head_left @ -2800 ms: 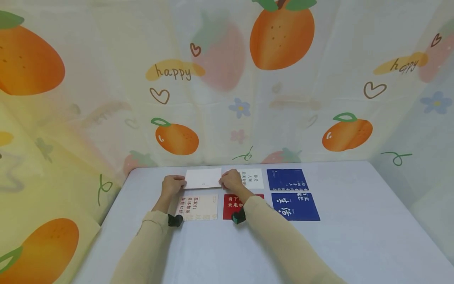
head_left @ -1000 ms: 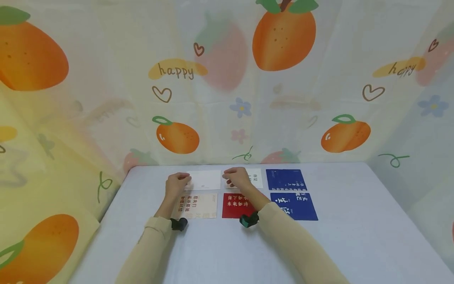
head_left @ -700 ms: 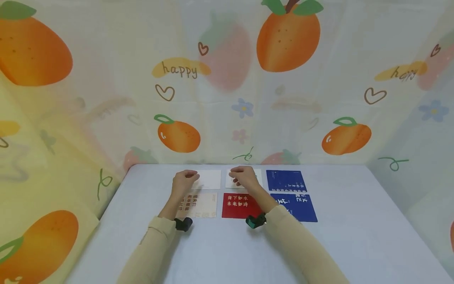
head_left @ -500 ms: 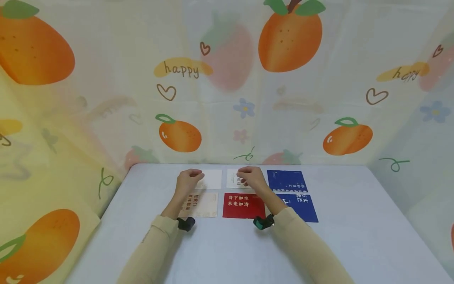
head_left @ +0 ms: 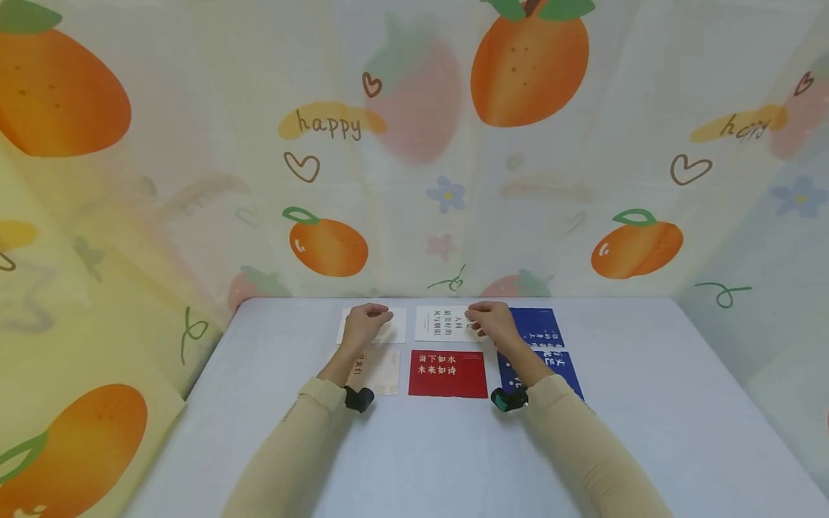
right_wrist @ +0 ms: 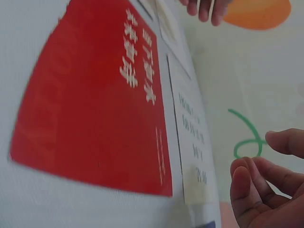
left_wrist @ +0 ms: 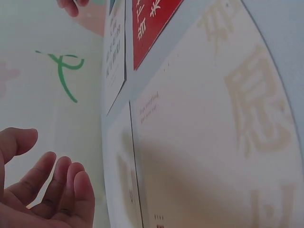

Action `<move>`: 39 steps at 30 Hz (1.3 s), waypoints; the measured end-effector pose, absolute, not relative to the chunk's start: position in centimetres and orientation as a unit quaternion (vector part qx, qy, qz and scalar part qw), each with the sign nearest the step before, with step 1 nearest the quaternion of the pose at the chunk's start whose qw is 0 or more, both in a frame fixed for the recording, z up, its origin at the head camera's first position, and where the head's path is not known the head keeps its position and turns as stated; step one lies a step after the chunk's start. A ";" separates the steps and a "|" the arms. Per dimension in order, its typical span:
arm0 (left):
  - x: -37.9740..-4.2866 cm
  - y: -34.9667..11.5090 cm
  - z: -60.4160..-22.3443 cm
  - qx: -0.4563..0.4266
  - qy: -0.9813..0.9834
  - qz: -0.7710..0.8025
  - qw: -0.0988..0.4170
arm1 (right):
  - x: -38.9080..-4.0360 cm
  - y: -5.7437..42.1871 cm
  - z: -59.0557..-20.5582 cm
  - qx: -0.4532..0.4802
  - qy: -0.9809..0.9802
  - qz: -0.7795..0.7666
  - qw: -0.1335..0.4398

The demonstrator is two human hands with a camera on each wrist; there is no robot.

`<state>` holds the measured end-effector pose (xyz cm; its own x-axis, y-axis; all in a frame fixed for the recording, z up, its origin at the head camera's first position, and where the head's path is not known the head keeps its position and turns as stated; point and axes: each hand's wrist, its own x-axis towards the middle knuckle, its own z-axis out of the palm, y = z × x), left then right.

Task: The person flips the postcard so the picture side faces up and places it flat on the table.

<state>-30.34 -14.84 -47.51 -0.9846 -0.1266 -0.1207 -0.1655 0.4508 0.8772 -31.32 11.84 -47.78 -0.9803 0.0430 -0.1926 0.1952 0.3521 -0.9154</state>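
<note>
Fingers of left hand (head_left: 365,325) and right hand (head_left: 497,325) released, loosely bent, nothing between them; both raised clear of table (head_left: 414,453). Plain white card (head_left: 394,330) and printed white card (head_left: 443,325) lie flat in far row, narrow gap between. Handling, as judged: light, thin, fairly stiff, apt to slide; corners may crease. Best hold: pinch at opposite short edges. Plain white card partly masked by left hand. Printed white card: dark characters in columns. Red card (head_left: 447,374), near row: pale lettering, gloss uncertain.
</note>
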 end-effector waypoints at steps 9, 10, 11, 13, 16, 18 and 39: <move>-31.6 -12.5 -48.3 -0.094 0.823 0.559 0.040 | -32.0 14.0 -48.0 0.090 0.824 -0.552 0.085; -31.7 -12.2 -48.3 -0.094 0.822 0.561 0.040 | -32.1 14.1 -48.0 0.093 0.825 -0.551 0.087; -31.8 -11.9 -48.3 -0.093 0.821 0.562 0.040 | -32.2 14.3 -48.0 0.094 0.826 -0.550 0.086; -31.9 -11.4 -48.3 -0.095 0.821 0.561 0.041 | -32.4 14.5 -48.1 0.094 0.828 -0.546 0.086; -32.0 -10.8 -48.3 -0.097 0.828 0.550 0.048 | -32.5 14.7 -48.1 0.100 0.831 -0.540 0.088; -32.0 -10.4 -48.3 -0.099 0.834 0.540 0.055 | -32.6 14.8 -48.1 0.101 0.834 -0.534 0.093; -32.2 -8.5 -49.0 -0.117 0.873 0.467 0.079 | -32.9 14.1 -48.2 0.119 0.858 -0.487 0.107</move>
<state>-32.24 -8.53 -49.01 -0.9600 -0.1311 -0.2473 -0.2785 0.5359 0.7970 -32.91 14.09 -48.19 -0.9487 0.0999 -0.3001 0.3089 0.4964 -0.8113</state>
